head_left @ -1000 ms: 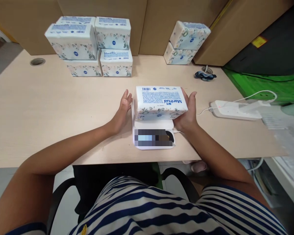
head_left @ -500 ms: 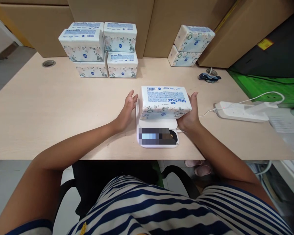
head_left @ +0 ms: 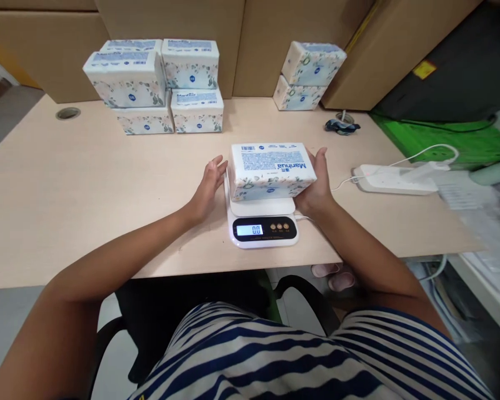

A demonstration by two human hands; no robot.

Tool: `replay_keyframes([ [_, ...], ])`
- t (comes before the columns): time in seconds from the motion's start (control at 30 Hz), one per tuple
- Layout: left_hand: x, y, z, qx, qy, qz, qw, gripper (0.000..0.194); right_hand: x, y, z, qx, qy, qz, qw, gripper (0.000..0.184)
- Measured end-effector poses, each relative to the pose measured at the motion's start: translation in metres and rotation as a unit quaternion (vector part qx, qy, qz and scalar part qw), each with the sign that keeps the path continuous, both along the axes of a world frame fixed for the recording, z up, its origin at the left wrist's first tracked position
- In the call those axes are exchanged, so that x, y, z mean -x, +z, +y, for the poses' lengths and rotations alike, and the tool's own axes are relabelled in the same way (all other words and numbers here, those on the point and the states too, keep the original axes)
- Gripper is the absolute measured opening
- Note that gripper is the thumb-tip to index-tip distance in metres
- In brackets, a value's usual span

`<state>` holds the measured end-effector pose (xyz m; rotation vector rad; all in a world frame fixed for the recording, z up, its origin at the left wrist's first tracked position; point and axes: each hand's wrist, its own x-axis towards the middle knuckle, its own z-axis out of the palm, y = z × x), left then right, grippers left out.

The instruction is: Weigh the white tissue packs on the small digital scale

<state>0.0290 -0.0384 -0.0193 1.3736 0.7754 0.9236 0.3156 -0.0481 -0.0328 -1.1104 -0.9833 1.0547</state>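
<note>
A pack of tissues (head_left: 270,166), white with a floral print and the word "Manhua" facing away from me, is over a white digital scale (head_left: 263,208). The lit display (head_left: 249,230) shows 0.0. My right hand (head_left: 316,186) grips the pack's right end, its thumb up along the side and its other fingers hidden behind and under the pack. At the left end my left hand (head_left: 208,186) is open, fingers stretched out beside the pack; whether the fingertips touch it I cannot tell.
More tissue packs stand stacked at the back left (head_left: 194,66), with two others (head_left: 312,72) at the back right. Cardboard boxes (head_left: 170,22) line the far edge. To the right lie a dark hair tie or cloth (head_left: 342,127), a power strip (head_left: 395,180) and white cables.
My view has shifted slightly, so the desk's contents appear further left. The display, blocked out before, is now readable. Both hands and the pack keep nearly the same position over the scale.
</note>
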Motion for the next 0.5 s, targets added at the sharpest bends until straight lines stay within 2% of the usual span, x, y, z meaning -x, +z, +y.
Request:
replay_keyframes([
  [0.17,0.003,0.0,0.0,0.009,0.004,-0.004,1.0,0.111,0.011,0.008,-0.003,0.032,0.008,-0.001,0.999,0.1],
  [0.37,0.012,-0.004,0.0,0.006,-0.013,0.013,1.0,0.098,0.025,0.014,-0.005,0.019,0.033,0.04,0.998,0.091],
  [0.5,0.013,-0.007,0.0,0.009,-0.014,0.016,1.0,0.102,0.029,0.015,-0.008,0.05,0.053,0.061,0.995,0.091],
])
